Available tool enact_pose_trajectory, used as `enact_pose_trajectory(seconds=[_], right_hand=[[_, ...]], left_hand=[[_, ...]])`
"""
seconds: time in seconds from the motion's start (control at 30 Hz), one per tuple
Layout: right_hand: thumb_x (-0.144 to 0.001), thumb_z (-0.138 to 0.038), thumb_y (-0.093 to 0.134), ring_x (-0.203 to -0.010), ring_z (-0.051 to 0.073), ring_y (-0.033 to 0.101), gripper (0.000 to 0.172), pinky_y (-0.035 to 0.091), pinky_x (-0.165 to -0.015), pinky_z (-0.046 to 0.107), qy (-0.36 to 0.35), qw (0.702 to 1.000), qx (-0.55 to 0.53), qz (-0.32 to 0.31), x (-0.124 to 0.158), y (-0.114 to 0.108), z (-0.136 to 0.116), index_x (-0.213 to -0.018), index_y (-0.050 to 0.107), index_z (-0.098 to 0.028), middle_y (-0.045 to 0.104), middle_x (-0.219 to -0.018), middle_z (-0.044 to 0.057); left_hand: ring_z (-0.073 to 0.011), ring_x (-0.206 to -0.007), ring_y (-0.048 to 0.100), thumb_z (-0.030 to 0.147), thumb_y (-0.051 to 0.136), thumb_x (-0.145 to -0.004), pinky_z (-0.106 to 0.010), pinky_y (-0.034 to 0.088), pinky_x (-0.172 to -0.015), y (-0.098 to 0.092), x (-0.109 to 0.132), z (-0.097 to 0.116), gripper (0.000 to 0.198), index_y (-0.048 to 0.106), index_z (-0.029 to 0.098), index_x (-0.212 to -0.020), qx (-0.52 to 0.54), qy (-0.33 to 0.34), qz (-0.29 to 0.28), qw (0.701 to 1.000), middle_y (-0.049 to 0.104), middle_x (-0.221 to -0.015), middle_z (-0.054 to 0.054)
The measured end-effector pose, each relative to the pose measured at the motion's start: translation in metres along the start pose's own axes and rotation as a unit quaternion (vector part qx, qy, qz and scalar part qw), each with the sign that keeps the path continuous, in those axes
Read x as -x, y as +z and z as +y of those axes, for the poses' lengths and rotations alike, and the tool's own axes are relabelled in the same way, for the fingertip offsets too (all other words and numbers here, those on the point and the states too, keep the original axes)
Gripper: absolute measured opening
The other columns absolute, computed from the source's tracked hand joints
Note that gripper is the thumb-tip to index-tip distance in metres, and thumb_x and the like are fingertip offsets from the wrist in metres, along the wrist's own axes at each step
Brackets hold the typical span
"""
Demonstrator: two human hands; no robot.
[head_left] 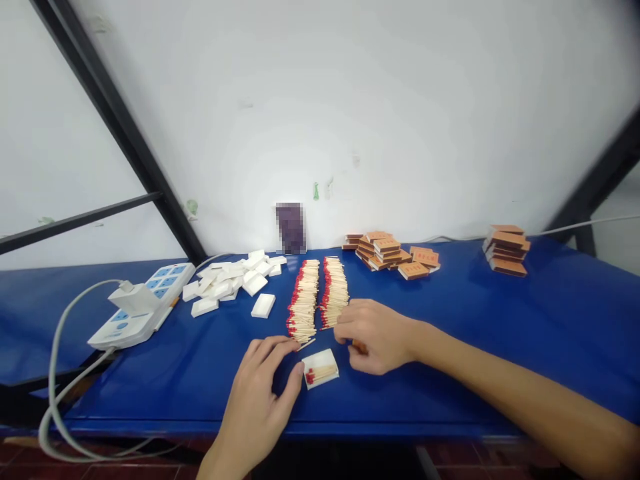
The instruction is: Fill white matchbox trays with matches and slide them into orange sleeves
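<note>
A white matchbox tray (pixel 321 358) lies near the table's front edge with several red-headed matches (pixel 324 373) inside. My left hand (pixel 260 387) is beside it, fingers stretched and apart. Its thumb reaches the tray's left rim, and its fingertips meet a loose match (pixel 307 345). My right hand (pixel 373 337) is curled over the table at the near end of the right match row (pixel 335 290). Part of an orange-brown matchbox cover (pixel 359 346) shows under its fingers; the rest is hidden. To the left runs another match row (pixel 303 300).
White empty trays (pixel 225 279) are heaped at left, with a single tray (pixel 263 306) nearer. Orange matchboxes (pixel 383 250) are piled at the back, and others form a stack (pixel 507 250) at right. A power strip (pixel 145 307) with cables lies left. A dark purple item (pixel 291 229) leans against the wall.
</note>
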State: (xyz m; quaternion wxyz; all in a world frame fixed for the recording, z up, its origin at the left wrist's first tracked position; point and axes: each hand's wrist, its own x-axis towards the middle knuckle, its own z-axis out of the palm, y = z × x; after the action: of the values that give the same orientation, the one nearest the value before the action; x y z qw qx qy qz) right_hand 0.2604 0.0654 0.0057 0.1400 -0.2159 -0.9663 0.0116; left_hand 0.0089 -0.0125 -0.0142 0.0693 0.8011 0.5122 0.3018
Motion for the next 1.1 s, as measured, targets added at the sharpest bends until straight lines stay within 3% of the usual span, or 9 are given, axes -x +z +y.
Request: enact_pose_trajectory(seconds=[0.3, 0.4, 0.5, 0.67, 0.8, 1.0, 1.1], right_hand=[[-0.089, -0.038, 0.05, -0.067, 0.017, 0.049, 0.025, 0.034, -0.067, 0.032, -0.021, 1.0, 0.013, -0.01, 0.0, 0.001, -0.005, -0.073, 0.055, -0.019, 0.057, -0.069, 0.002], [-0.087, -0.035, 0.053, -0.067, 0.016, 0.051, 0.021, 0.034, -0.068, 0.031, -0.007, 1.0, 0.012, -0.025, 0.001, -0.002, -0.007, -0.074, 0.057, -0.018, 0.058, -0.069, 0.002], [-0.077, -0.023, 0.058, -0.065, 0.015, 0.05, 0.005, 0.034, -0.068, 0.03, 0.017, 0.998, -0.014, -0.065, 0.002, -0.006, -0.007, -0.078, 0.06, -0.019, 0.061, -0.07, 0.0], [-0.07, -0.017, 0.056, -0.067, 0.016, 0.053, 0.009, 0.035, -0.068, 0.03, 0.054, 0.994, -0.033, -0.094, 0.003, -0.012, -0.002, -0.079, 0.059, -0.019, 0.063, -0.073, 0.0], [-0.073, -0.018, 0.055, -0.071, 0.017, 0.055, 0.012, 0.036, -0.071, 0.031, 0.058, 0.995, -0.026, -0.072, 0.005, -0.014, 0.004, -0.083, 0.06, -0.018, 0.065, -0.079, 0.002], [-0.082, -0.025, 0.052, -0.068, 0.017, 0.052, 0.012, 0.033, -0.069, 0.032, 0.035, 0.998, -0.025, -0.043, 0.005, -0.007, 0.007, -0.082, 0.06, -0.017, 0.062, -0.075, 0.003], [-0.085, -0.027, 0.049, -0.067, 0.017, 0.051, 0.015, 0.032, -0.068, 0.032, 0.013, 0.998, -0.043, -0.038, 0.005, -0.003, 0.006, -0.084, 0.06, -0.017, 0.061, -0.074, 0.004]], left_hand=[[-0.0269, -0.11, 0.059, 0.028, 0.05, -0.099, -0.045, 0.053, -0.095, 0.005, 0.003, 0.0, 0.026, 0.071, 0.022, -0.112, -0.03, 0.021, -0.009, 0.999, 0.068, -0.121, -0.008], [-0.0281, -0.114, 0.057, 0.028, 0.048, -0.1, -0.049, 0.051, -0.098, 0.004, 0.004, 0.001, 0.028, 0.071, 0.022, -0.114, -0.039, 0.032, -0.022, 0.998, 0.068, -0.125, -0.008], [-0.0297, -0.117, 0.055, 0.028, 0.046, -0.101, -0.052, 0.049, -0.099, 0.004, 0.004, 0.002, 0.03, 0.072, 0.02, -0.116, -0.054, 0.029, -0.032, 0.998, 0.067, -0.128, -0.008], [-0.0305, -0.12, 0.054, 0.027, 0.045, -0.101, -0.055, 0.049, -0.099, 0.005, 0.004, 0.003, 0.032, 0.07, 0.02, -0.119, -0.06, 0.019, -0.052, 0.997, 0.066, -0.132, -0.008], [-0.031, -0.119, 0.054, 0.027, 0.045, -0.101, -0.056, 0.049, -0.1, 0.007, 0.004, 0.001, 0.032, 0.07, 0.019, -0.119, -0.062, 0.017, -0.042, 0.997, 0.067, -0.129, -0.008], [-0.0287, -0.116, 0.057, 0.026, 0.045, -0.1, -0.049, 0.053, -0.101, 0.012, 0.004, 0.0, 0.031, 0.071, 0.015, -0.115, -0.042, 0.023, -0.013, 0.999, 0.069, -0.123, -0.01], [-0.0307, -0.115, 0.057, 0.025, 0.045, -0.099, -0.052, 0.052, -0.1, 0.014, 0.005, 0.001, 0.031, 0.07, 0.013, -0.113, -0.058, 0.039, 0.016, 0.997, 0.07, -0.12, -0.012]])
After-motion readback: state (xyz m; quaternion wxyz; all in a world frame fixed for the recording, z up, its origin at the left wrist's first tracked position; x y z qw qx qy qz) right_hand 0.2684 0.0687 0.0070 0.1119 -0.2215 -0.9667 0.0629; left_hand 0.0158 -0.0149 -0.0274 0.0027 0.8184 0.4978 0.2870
